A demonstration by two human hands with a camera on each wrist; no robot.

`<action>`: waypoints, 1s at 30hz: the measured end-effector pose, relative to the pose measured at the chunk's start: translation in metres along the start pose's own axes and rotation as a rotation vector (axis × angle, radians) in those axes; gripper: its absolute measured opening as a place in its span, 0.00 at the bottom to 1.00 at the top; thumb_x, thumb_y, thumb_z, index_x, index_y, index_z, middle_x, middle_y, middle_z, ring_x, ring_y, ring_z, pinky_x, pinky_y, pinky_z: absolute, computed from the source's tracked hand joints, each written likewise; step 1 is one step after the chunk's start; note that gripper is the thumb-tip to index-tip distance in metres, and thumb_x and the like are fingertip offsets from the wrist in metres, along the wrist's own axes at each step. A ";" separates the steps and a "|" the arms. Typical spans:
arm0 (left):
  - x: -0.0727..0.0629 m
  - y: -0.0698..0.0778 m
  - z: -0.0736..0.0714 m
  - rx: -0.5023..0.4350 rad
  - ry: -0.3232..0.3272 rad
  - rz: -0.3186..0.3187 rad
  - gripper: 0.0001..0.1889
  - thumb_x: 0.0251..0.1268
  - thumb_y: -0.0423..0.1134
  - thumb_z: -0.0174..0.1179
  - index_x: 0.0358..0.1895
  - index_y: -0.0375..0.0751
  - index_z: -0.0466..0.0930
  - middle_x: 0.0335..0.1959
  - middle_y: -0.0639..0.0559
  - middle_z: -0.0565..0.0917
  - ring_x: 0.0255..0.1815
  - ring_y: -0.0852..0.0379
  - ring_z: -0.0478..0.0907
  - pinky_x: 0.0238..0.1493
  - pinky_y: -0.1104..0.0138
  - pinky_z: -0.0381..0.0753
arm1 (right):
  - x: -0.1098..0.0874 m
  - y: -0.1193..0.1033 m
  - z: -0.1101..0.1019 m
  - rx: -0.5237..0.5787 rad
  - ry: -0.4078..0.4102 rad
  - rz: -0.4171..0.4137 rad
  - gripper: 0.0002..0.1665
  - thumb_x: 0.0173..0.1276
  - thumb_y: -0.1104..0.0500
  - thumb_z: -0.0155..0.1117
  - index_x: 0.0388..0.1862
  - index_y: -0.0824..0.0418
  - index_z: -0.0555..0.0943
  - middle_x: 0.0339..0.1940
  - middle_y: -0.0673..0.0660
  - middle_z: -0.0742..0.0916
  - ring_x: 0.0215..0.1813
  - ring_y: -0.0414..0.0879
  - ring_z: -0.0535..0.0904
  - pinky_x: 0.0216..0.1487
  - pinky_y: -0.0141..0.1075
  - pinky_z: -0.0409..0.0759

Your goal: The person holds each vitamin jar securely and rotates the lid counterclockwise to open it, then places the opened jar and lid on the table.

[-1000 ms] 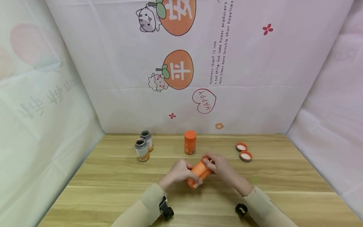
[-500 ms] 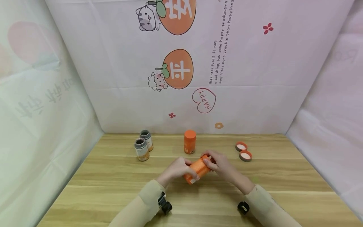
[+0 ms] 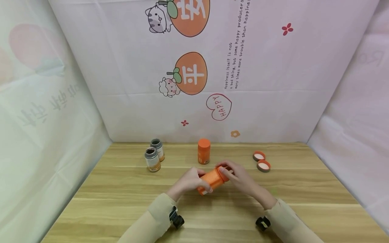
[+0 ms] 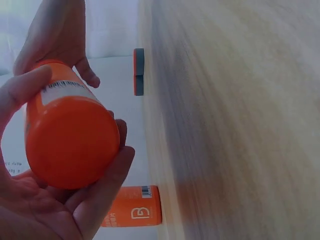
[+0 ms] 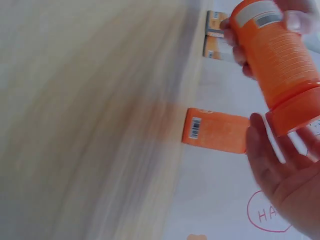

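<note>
My left hand [image 3: 190, 181] grips an orange plastic bottle [image 3: 211, 179] round its body, thumb over the label side. It is held tilted above the table, base toward the lower left. At its upper right end, the orange cap [image 5: 298, 111] sits on the bottle. My right hand [image 3: 238, 178] holds this cap, with the thumb across it and the fingers on the far side. Seen from the right wrist, those fingers lie along the cap's edge. The left wrist view shows the bottle's round base [image 4: 72, 145] facing the camera, which hides most of the cap end.
A second orange bottle [image 3: 204, 152] stands capped at the back middle. Two uncapped grey-necked bottles, a front one [image 3: 153, 163] and a rear one [image 3: 160, 154], stand at the left. Two lids, one [image 3: 259, 156] behind the other [image 3: 263, 166], lie at the right, inner sides up.
The bottle has tipped toward level and shifted slightly up and left. My right hand has turned at the cap, and more of the cap shows between its fingers.
</note>
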State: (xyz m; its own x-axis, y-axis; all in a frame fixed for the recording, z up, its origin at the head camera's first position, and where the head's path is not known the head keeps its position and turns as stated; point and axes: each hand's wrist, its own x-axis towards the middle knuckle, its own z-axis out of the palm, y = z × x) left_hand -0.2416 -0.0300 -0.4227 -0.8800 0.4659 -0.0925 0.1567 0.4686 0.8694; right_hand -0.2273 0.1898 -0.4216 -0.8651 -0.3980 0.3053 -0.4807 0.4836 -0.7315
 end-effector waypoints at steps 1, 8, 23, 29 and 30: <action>0.000 0.001 0.000 0.011 0.011 0.006 0.17 0.28 0.42 0.73 0.32 0.50 0.85 0.26 0.55 0.83 0.28 0.58 0.75 0.32 0.65 0.74 | 0.000 -0.002 0.000 0.002 0.000 0.025 0.14 0.75 0.50 0.48 0.53 0.50 0.77 0.46 0.51 0.84 0.43 0.44 0.79 0.41 0.35 0.78; -0.002 0.004 0.002 0.067 0.076 0.031 0.25 0.27 0.36 0.74 0.40 0.48 0.86 0.30 0.57 0.82 0.31 0.58 0.74 0.34 0.64 0.74 | -0.003 -0.013 -0.002 0.071 -0.028 0.216 0.23 0.74 0.45 0.49 0.57 0.59 0.74 0.49 0.60 0.82 0.41 0.46 0.79 0.37 0.43 0.82; -0.012 0.009 0.004 0.191 0.210 0.093 0.32 0.32 0.30 0.74 0.52 0.36 0.80 0.41 0.48 0.83 0.38 0.55 0.75 0.43 0.58 0.74 | -0.005 -0.032 0.001 0.222 -0.046 0.432 0.32 0.71 0.42 0.52 0.58 0.67 0.71 0.44 0.62 0.82 0.39 0.49 0.83 0.41 0.48 0.82; -0.017 0.009 0.004 0.255 0.245 0.141 0.32 0.30 0.31 0.74 0.50 0.37 0.81 0.40 0.49 0.84 0.36 0.57 0.75 0.41 0.61 0.74 | -0.005 -0.032 0.005 0.251 -0.003 0.433 0.31 0.69 0.44 0.56 0.57 0.68 0.73 0.46 0.63 0.81 0.40 0.47 0.81 0.40 0.46 0.83; -0.018 0.010 0.004 0.259 0.248 0.145 0.31 0.30 0.31 0.74 0.50 0.38 0.81 0.39 0.49 0.84 0.35 0.57 0.75 0.40 0.62 0.74 | -0.004 -0.031 0.005 0.257 0.002 0.433 0.30 0.69 0.44 0.56 0.57 0.68 0.73 0.46 0.63 0.81 0.40 0.47 0.81 0.40 0.46 0.83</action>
State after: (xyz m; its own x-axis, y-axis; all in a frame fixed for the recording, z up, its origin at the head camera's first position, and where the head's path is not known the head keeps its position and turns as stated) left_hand -0.2227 -0.0307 -0.4147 -0.9170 0.3606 0.1704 0.3679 0.6000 0.7104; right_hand -0.2078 0.1724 -0.4029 -0.9778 -0.2013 -0.0588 -0.0264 0.3962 -0.9178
